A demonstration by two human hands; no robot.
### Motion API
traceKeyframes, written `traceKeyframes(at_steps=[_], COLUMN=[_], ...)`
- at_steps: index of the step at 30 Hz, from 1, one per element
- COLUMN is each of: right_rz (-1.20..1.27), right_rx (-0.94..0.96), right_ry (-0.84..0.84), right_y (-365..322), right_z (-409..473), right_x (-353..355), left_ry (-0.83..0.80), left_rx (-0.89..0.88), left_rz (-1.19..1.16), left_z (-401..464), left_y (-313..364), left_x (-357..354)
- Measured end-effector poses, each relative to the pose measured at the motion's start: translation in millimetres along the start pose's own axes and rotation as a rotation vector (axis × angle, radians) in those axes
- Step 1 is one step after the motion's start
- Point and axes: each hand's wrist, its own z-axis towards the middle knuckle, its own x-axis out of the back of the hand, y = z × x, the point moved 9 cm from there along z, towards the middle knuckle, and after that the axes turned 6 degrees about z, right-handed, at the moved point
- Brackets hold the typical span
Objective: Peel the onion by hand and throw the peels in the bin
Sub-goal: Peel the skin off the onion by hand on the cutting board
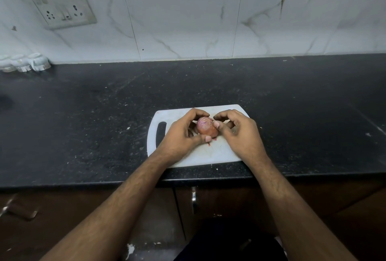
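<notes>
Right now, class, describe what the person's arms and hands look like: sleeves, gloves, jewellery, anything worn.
Both forearms are bare up to the picture's edge; no sleeves show. The left hand and right hand wear no gloves, and no rings, watch or bracelets can be seen. The thumbnails are short and unpainted.

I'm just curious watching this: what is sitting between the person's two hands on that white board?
In the head view, a reddish onion sits between the left hand and right hand, over the white cutting board. Both hands curl around it.

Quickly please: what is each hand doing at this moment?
Left hand: grips the onion, fingers curled round it.
Right hand: pinches at the onion's end, thumb and fingers curled.
</notes>
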Motion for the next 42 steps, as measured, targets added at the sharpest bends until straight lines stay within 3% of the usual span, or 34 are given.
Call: traceKeyframes(at_steps=[16,22,35,42], right_rz=[-0.053,-0.093,-0.001,-0.001], right_rx=[-0.056,-0.134,0.119,0.092], right_ry=[0.045,-0.072,-0.078,-0.099], right_y=[11.3,15.2,-12.2,-8.9], right_z=[2.3,-0.2,-5.6,-4.4], right_x=[4.3,-5.5,-7.2,-9.7], left_ry=[-0.055,-0.055,0.138,0.097], left_rx=[-0.015,-0.025,0.051,0.061], left_rz=[0.035,-0.002,0.103,-0.028], left_z=[2.1,1.1,0.5,-0.8], left_y=[1.0,-1.3,-6.0,-3.8], left_x=[-8.1,-7.3,10.1,6.5])
